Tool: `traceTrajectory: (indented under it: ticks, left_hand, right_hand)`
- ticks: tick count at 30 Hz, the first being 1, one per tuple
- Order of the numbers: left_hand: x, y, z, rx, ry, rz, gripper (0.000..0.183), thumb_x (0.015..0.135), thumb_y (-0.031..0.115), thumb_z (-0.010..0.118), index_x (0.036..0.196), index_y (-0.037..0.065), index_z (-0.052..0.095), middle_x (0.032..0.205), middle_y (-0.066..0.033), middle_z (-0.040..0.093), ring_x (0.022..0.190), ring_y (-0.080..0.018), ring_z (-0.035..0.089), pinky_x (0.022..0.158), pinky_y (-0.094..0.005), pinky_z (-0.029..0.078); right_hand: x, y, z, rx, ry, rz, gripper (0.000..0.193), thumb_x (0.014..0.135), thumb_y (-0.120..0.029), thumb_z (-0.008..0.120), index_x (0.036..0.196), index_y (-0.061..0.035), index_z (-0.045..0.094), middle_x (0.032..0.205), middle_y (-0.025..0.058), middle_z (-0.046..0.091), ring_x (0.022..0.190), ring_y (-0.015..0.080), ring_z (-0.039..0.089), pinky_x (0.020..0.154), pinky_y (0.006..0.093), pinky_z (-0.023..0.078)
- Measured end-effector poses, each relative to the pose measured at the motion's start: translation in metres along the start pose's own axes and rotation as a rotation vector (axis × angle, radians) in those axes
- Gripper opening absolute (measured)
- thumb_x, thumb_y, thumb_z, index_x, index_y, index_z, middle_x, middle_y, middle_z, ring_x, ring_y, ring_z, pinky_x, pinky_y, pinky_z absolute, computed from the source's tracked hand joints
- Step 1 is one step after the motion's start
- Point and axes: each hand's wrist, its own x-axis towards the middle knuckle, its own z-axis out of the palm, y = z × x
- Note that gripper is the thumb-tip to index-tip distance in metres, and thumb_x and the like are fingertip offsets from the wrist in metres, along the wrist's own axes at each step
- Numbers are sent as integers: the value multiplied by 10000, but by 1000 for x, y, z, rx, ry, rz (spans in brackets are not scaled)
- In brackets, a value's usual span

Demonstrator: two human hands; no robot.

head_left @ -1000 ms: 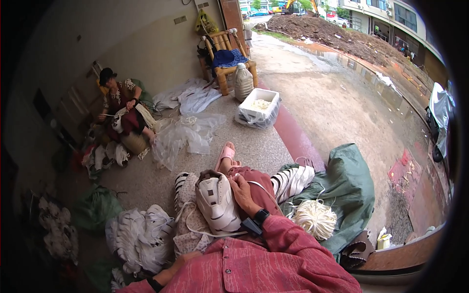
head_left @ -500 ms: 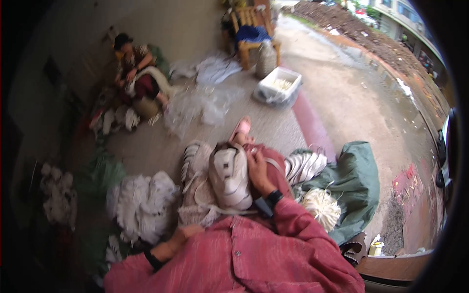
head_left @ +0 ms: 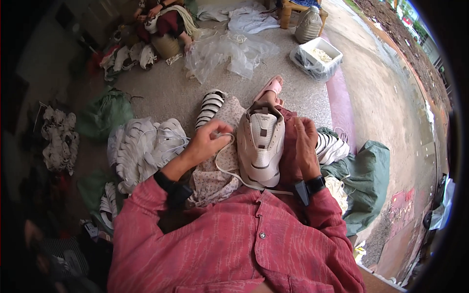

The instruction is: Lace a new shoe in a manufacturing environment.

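A white and beige sneaker rests across my lap with its toe toward me. Its tongue stands up, and its eyelet rows look bare of lace. My left hand is beside it, finger and thumb pinched on a cream shoelace. From there the lace loops down and passes in front of the toe toward the right. My right hand is raised on the sneaker's other side, apart from it. Those fingertips are pressed together, and I cannot make out what is between them.
Several white sneakers are heaped at left, and more striped ones lie by a green sack at right. A lace bundle sits beside the sack. Farther off are plastic sheeting, a white bin and a seated person.
My left hand has come up from near my waist and now pinches the shoelace. My right hand has left the sneaker's side. The view has tilted down, nearer my lap.
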Motion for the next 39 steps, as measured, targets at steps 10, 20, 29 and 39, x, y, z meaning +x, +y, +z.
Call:
traceTrajectory:
  ticks: [10, 20, 29, 39]
  left_hand:
    - [95, -14, 82, 82, 333, 293, 416, 962, 273, 555, 1301, 37, 507, 1297, -152, 485, 1241, -289, 449, 1066, -378, 334]
    - [97, -21, 102, 145, 516, 269, 301, 942, 265, 581, 1146, 45, 594, 1267, -192, 496, 1197, -339, 477, 1010, -405, 381]
    - [99, -26, 79, -697, 120, -29, 207, 850, 197, 697, 940, 13, 668, 1427, -114, 367, 1323, -169, 362, 1072, -308, 299]
    - [62, -7, 71, 264, 589, 491, 270, 782, 180, 743, 996, 56, 633, 1121, -112, 542, 1107, -289, 501, 966, -395, 385]
  right_hand:
    - [17, -15, 59, 98, -137, 145, 161, 966, -135, 587, 1045, 4, 608, 944, 15, 636, 923, 74, 564, 833, 199, 425]
    - [34, 2, 78, -333, -162, 71, 180, 983, -185, 567, 988, -5, 566, 886, -1, 576, 808, 50, 495, 720, 198, 420]
    - [23, 5, 66, -102, -122, -16, 162, 985, -170, 564, 982, -9, 544, 873, 17, 583, 784, 76, 538, 733, 203, 442]
    - [6, -18, 24, -43, 39, -122, 124, 952, -68, 595, 1055, -4, 622, 939, 13, 630, 836, 107, 585, 717, 228, 481]
